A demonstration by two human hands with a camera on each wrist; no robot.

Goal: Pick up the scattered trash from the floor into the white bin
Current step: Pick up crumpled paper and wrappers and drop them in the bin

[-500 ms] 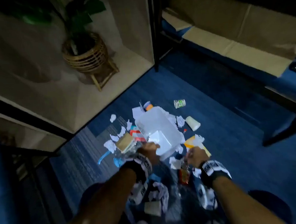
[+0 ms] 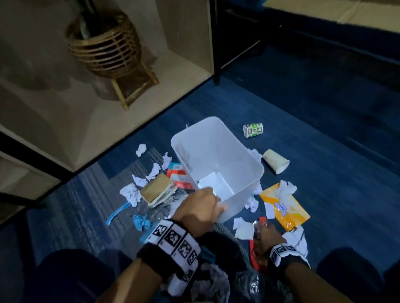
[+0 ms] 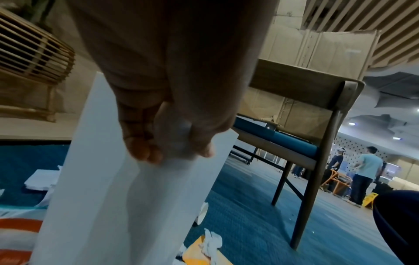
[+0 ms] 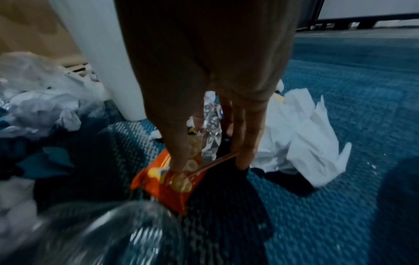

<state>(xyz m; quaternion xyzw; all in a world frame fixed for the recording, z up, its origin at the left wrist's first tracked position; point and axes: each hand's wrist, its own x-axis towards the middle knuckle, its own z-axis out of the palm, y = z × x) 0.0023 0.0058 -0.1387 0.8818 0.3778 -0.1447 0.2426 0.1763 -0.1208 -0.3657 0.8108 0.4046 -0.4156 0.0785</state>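
Observation:
The white bin (image 2: 208,150) stands tilted on the blue carpet, empty inside. My left hand (image 2: 207,207) grips its near rim, fingers curled over the edge; in the left wrist view the left hand (image 3: 170,152) clasps the bin (image 3: 113,197) wall. My right hand (image 2: 264,234) is low by my knee. In the right wrist view the right hand (image 4: 208,161) pinches an orange snack wrapper (image 4: 163,184) between thumb and fingers, just above the carpet. Crumpled papers (image 2: 131,194), a yellow packet (image 2: 284,207) and a paper cup (image 2: 275,161) lie around the bin.
A printed cup (image 2: 253,130) lies beyond the bin, a brown box (image 2: 156,190) and a red carton (image 2: 177,176) to its left. A clear bottle (image 4: 102,233) lies near my knees. A wicker plant stand (image 2: 109,48) and a chair (image 3: 317,125) stand nearby.
My left hand has closed further over the bin's rim and the bin's opening faces me more. My right hand has drawn back toward my knee with the wrapper.

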